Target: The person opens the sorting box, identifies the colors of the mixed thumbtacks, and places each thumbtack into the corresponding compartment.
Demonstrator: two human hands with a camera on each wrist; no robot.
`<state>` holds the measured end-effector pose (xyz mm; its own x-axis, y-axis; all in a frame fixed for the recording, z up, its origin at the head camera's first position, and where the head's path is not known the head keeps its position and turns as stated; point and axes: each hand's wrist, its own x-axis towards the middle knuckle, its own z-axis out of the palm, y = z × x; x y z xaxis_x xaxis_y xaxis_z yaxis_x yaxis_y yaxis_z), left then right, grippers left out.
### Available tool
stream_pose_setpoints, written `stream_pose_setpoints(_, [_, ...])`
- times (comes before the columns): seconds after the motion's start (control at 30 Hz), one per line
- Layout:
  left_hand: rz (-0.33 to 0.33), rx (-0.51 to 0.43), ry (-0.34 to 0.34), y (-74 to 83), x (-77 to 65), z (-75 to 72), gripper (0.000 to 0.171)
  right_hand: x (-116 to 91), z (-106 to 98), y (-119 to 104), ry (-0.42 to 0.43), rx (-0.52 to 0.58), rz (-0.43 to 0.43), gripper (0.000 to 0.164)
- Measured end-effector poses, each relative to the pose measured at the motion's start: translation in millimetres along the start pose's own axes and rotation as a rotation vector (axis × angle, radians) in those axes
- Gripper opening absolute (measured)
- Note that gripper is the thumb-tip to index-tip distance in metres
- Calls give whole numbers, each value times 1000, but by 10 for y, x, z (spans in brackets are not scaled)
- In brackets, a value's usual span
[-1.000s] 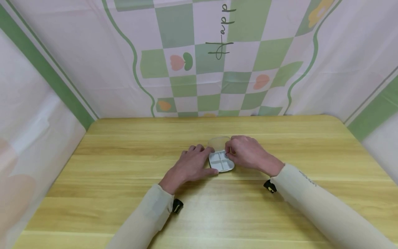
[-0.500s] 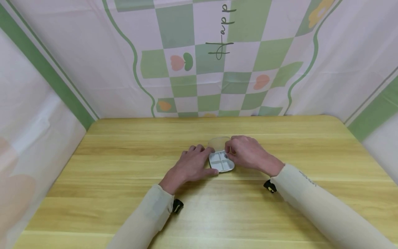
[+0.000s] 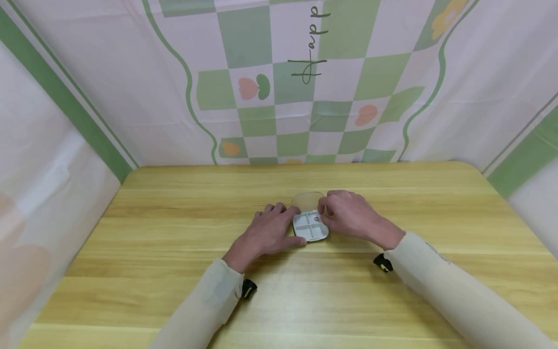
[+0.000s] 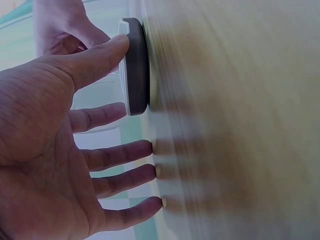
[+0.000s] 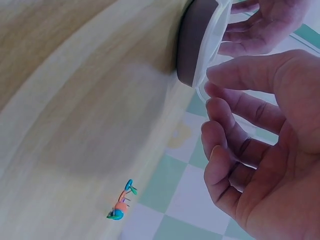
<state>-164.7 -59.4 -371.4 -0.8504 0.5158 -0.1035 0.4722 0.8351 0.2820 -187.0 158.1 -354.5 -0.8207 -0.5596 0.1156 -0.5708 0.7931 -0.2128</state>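
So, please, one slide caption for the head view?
Left hand touches the open compartment case; right hand curls beside a small item inside.

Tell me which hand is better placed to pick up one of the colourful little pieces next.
The right hand, I'd judge: the colourful pieces lie nearer it and it seems empty, while the left hand holds the box by its edges.

Head view: illumination even, bright; pale glare on the table (image 3: pixel 305 300) at 6 o'clock and on the curtain (image 3: pixel 56 172) at 9 o'clock. Left wrist view: bluish haze; soft shadows of the left hand (image 4: pixel 50 140) at 5 o'clock, table blurred. Right wrist view: broad diffuse shadow at 9 o'clock.
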Motion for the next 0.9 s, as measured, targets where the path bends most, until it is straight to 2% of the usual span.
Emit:
stream_pose_setpoints(0.3, [0, -16, 2, 8, -10, -2, 70, -39, -79, 32, -10, -9, 15, 8])
stream_pose_setpoints(0.53, [2, -10, 0, 5, -15, -9, 71, -59, -149, 86, 13, -36, 8, 9])
stream_pose_setpoints(0.9, [0, -16, -5, 2, -19, -10, 72, -101, -237, 157, -19, -45, 48, 14])
